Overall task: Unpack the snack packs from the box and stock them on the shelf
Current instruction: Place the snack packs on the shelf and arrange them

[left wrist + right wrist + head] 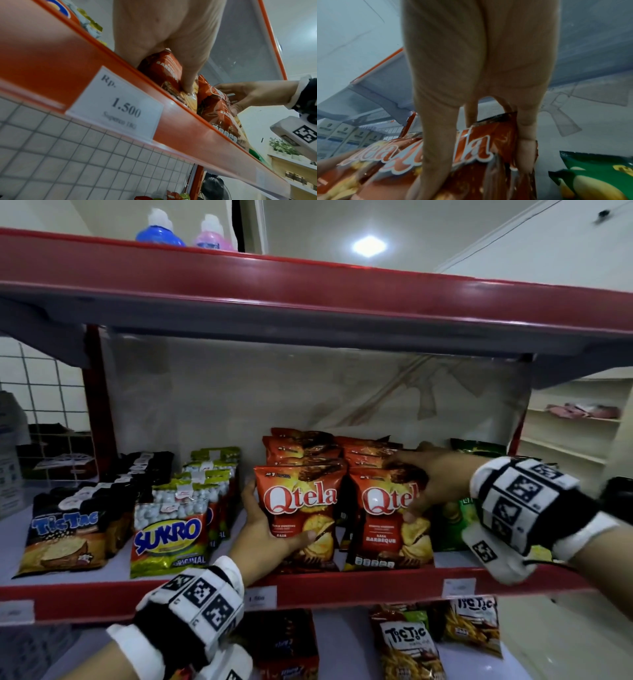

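Two rows of red Qtela snack packs stand on the red-edged shelf [342,587]. My left hand [279,513] grips the front left Qtela pack [301,501], thumb on its face and fingers behind its left side. In the left wrist view the thumb presses that pack [163,70]. My right hand [402,491] grips the front right Qtela pack [383,535], fingers over its top and thumb on the front. The right wrist view shows that pack [471,148] held between thumb and fingers [525,148]. Both packs stand upright at the shelf's front. No box is in view.
Sukro packs [171,535] and Tic Tac packs [65,539] stand left of the Qtela rows, green packs [452,522] right of them. The upper shelf [308,292] hangs close overhead and carries bottles [161,231]. A price tag [260,597] sits on the shelf edge. Tic Tic packs [407,645] stand below.
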A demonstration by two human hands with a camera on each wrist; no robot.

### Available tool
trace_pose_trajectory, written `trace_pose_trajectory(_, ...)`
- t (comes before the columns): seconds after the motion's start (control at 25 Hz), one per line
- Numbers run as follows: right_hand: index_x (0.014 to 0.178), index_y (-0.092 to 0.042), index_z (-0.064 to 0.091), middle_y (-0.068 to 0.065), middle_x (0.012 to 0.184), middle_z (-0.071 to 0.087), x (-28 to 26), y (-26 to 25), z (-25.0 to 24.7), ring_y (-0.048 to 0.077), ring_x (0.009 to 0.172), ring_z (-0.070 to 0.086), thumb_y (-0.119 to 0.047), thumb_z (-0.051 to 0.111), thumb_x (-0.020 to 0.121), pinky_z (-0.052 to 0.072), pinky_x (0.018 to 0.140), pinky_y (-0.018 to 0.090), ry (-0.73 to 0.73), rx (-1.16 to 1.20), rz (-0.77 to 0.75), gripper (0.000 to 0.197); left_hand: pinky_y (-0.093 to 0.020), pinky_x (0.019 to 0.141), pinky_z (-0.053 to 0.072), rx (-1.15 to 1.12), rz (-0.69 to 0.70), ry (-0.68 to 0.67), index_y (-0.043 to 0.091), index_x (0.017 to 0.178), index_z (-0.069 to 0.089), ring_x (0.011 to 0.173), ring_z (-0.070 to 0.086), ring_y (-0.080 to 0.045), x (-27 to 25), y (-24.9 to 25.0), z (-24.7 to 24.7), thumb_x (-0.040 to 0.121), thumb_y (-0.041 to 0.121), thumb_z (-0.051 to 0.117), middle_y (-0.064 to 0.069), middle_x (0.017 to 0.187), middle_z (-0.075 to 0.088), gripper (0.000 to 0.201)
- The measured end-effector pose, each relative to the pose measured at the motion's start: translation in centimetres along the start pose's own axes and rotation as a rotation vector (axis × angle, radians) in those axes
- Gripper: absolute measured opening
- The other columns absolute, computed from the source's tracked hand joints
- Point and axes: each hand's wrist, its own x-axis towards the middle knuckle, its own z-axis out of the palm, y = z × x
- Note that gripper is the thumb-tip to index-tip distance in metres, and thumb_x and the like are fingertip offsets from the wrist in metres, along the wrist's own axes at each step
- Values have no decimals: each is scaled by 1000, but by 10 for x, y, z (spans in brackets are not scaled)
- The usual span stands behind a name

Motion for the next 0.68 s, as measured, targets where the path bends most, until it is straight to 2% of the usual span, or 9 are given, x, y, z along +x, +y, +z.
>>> trace_pose_trajectory(0.16, 136, -47, 35, 1, 131, 32, 5, 9, 16, 26, 122, 42, -49, 84, 59, 40, 98, 31, 133, 136, -61, 92, -25, 96, 38, 33, 4, 15, 28, 148, -11, 112, 47, -10, 1, -1, 3, 71, 15, 82, 11, 123, 42, 122)
trace_pose_trajectory(0.32, 136, -43, 37, 0, 142, 25, 0, 18, 31, 24, 129, 37, -48, 83, 62, 36, 103, 29, 227, 205, -170, 87, -30, 97, 40, 36, 28, 134, 28, 146, -2, 113, 50, -14, -2, -5, 7, 68, 11, 84, 5, 128, 42, 118)
trace_pose_trajectory(0.44, 134, -41, 41, 2, 140, 27, -2, 22, 40, 24, 129, 37, -45, 83, 63, 36, 103, 30, 295, 277, -236, 82, -32, 97, 41, 48, 43, 192, 29, 144, 0, 115, 49, -16, -5, -9, 11, 68, 10, 83, 2, 130, 41, 114)
trace_pose_trajectory(0.6, 134, -39, 43, 3, 134, 35, -2, 21, 49, 24, 125, 40, -43, 82, 65, 34, 96, 26, 353, 346, -233, 80, -35, 102, 39, 134, 33, 203, 30, 145, -5, 118, 48, -17, -6, -9, 10, 70, 22, 82, -4, 142, 39, 115)
trace_pose_trajectory(0.68, 138, -38, 37, 5, 143, 33, -1, 19, 50, 27, 132, 32, -44, 80, 67, 31, 103, 32, 334, 294, -214, 83, -42, 108, 38, 192, 26, 193, 31, 147, -10, 125, 47, -22, -8, -9, 11, 71, 28, 81, -7, 149, 34, 118)
